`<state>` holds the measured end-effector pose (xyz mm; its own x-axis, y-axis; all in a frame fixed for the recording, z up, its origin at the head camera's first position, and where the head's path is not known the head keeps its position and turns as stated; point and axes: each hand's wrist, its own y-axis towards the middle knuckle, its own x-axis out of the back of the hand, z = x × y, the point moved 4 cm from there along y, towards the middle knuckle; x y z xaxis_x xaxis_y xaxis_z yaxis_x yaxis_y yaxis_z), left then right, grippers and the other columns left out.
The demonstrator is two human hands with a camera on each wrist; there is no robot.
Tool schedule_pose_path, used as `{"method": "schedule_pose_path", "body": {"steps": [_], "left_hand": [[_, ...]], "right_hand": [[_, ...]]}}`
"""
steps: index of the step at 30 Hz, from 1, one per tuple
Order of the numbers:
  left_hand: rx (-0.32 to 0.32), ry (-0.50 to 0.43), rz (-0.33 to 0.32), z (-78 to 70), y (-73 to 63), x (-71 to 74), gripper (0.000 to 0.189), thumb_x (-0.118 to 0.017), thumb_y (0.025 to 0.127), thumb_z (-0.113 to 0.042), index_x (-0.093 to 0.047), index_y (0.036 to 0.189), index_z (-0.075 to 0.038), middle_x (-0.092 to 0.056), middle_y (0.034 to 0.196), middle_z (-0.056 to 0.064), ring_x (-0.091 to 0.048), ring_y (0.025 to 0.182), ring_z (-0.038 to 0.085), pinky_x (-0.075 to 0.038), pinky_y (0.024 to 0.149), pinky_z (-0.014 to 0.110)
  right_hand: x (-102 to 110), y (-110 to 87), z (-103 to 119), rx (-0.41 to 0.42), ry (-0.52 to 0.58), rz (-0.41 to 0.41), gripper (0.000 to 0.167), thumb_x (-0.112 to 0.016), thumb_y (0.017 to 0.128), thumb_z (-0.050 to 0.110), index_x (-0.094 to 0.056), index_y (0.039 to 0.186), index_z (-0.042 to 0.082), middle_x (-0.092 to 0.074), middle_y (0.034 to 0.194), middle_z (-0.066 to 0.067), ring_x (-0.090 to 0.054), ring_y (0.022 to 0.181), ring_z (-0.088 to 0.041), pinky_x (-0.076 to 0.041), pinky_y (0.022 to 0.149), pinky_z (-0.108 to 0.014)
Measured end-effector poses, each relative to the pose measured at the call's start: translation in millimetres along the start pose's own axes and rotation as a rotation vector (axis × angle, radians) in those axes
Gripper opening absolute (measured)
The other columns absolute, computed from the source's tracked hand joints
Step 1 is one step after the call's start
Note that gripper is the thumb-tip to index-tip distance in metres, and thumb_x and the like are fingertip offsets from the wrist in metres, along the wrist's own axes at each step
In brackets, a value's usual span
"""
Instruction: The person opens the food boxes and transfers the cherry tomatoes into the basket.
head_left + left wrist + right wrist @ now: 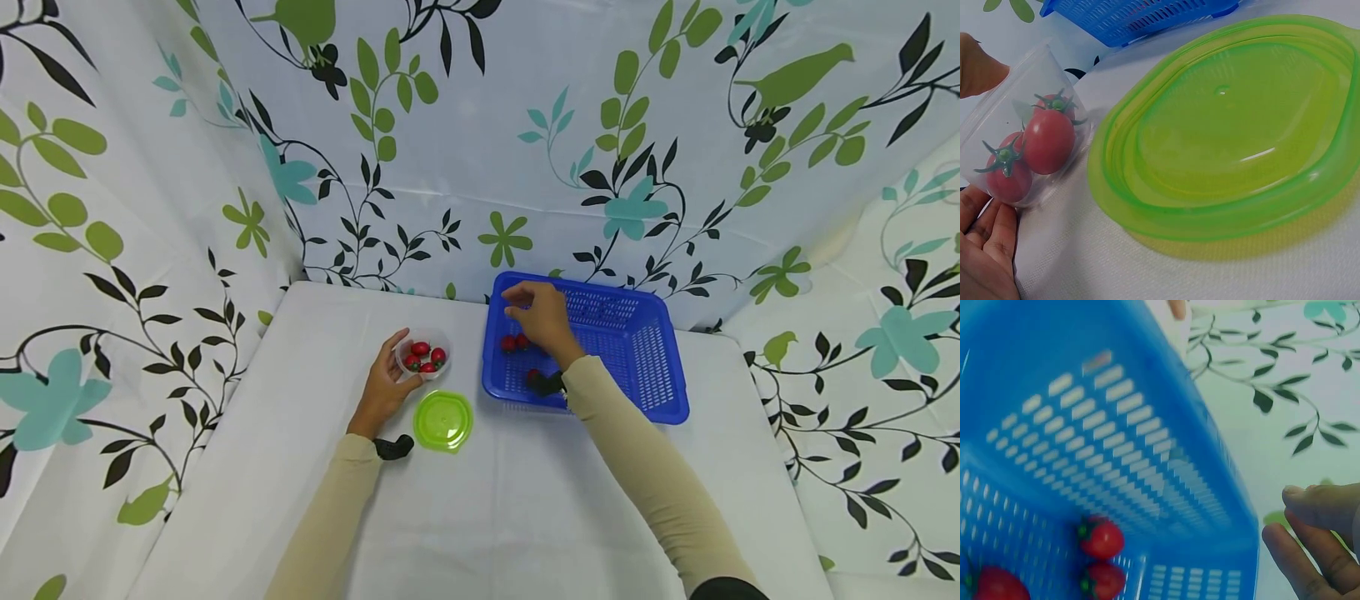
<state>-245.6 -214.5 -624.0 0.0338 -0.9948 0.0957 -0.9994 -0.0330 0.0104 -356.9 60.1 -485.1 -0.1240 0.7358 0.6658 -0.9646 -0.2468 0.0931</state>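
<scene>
Left hand (381, 390) grips clear container (441, 338) of tomatoes (421, 348)

A green lid (442, 419) lies at the container's five o'clock, a blue basket (630, 367) at three. The right hand (543, 318), thumb and fingers parted, hovers over the basket, more tomatoes (522, 341) toward nine o'clock inside.

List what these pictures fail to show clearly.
Head: part of the basket's floor, hidden by the right hand.
Head: one tomato, partly covered by the black wrist device.
Left wrist: part of the left hand, cut off by the left edge.
Right wrist: basket rim, blurred.
</scene>
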Motion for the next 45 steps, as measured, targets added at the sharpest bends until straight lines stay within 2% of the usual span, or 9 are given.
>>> {"method": "schedule_pose_path", "body": {"steps": [4,11,13,19,24,33,37,45], "left_hand": [[0.019,-0.015,0.015,-4.8,-1.0,0.1,0.093,-0.074,0.092,0.004,-0.026,0.169,-0.018,-0.03,0.173,0.02,-0.026,0.164,0.036,-0.024,0.134,0.053],[0.037,-0.033,0.025,-26.5,-8.5,0.7,0.091,-0.075,0.091,0.006,-0.028,0.168,-0.011,-0.032,0.172,0.024,-0.028,0.163,0.038,-0.026,0.133,0.052],[0.037,-0.03,0.023,-23.6,-7.6,0.5,0.092,-0.075,0.091,0.006,-0.028,0.168,-0.012,-0.032,0.172,0.023,-0.028,0.163,0.038,-0.025,0.133,0.052],[0.012,-0.018,0.006,-1.8,-0.1,0.4,0.093,-0.075,0.092,0.003,-0.027,0.169,-0.019,-0.031,0.173,0.019,-0.028,0.163,0.037,-0.024,0.134,0.053],[-0.011,0.005,-0.006,2.3,1.1,0.4,0.091,-0.076,0.093,-0.001,-0.029,0.168,-0.024,-0.035,0.172,0.015,-0.032,0.162,0.033,-0.027,0.133,0.052],[-0.012,0.003,-0.006,0.1,-0.1,0.9,0.09,-0.076,0.093,-0.002,-0.03,0.167,-0.022,-0.037,0.171,0.014,-0.033,0.162,0.033,-0.028,0.133,0.052],[-0.005,-0.011,-0.003,-0.4,0.2,0.8,0.091,-0.075,0.093,0.001,-0.028,0.168,-0.021,-0.034,0.172,0.018,-0.032,0.162,0.035,-0.026,0.133,0.054],[0.009,-0.03,0.018,-19.9,-6.7,-0.8,0.091,-0.074,0.093,0.004,-0.027,0.168,-0.015,-0.032,0.172,0.023,-0.029,0.162,0.039,-0.024,0.134,0.055]], "right_hand": [[-12.0,-1.3,10.6,0.024,0.007,0.005,0.023,-0.078,0.096,0.009,-0.079,0.118,0.01,-0.079,0.12,-0.008,-0.074,0.116,-0.027,-0.061,0.104,-0.047],[-32.6,-4.5,29.2,0.042,0.031,0.035,0.02,-0.079,0.095,0.009,-0.08,0.115,0.011,-0.079,0.118,-0.008,-0.075,0.114,-0.027,-0.062,0.103,-0.044],[-37.9,-5.5,33.5,0.035,0.032,0.046,0.02,-0.08,0.095,0.01,-0.08,0.115,0.013,-0.079,0.118,-0.008,-0.075,0.114,-0.027,-0.063,0.101,-0.043],[-50.9,-6.6,43.8,0.038,0.015,0.056,0.021,-0.081,0.094,0.011,-0.08,0.115,0.014,-0.08,0.117,-0.004,-0.076,0.112,-0.023,-0.065,0.098,-0.04],[-60.0,-8.2,49.9,0.027,0.015,0.076,0.023,-0.083,0.093,0.013,-0.08,0.116,0.015,-0.081,0.117,-0.003,-0.076,0.112,-0.021,-0.065,0.096,-0.038],[-77.7,-10.9,58.5,0.045,-0.003,0.132,0.026,-0.083,0.093,0.014,-0.079,0.118,0.015,-0.08,0.119,-0.003,-0.076,0.112,-0.021,-0.064,0.099,-0.038],[-86.5,-11.8,60.4,0.043,-0.021,0.171,0.026,-0.083,0.093,0.015,-0.079,0.119,0.016,-0.08,0.121,-0.002,-0.076,0.114,-0.02,-0.062,0.102,-0.039],[-104.1,-14.3,55.2,0.049,-0.04,0.234,0.027,-0.08,0.096,0.016,-0.078,0.122,0.018,-0.079,0.123,-0.001,-0.075,0.117,-0.019,-0.055,0.113,-0.045]]}}
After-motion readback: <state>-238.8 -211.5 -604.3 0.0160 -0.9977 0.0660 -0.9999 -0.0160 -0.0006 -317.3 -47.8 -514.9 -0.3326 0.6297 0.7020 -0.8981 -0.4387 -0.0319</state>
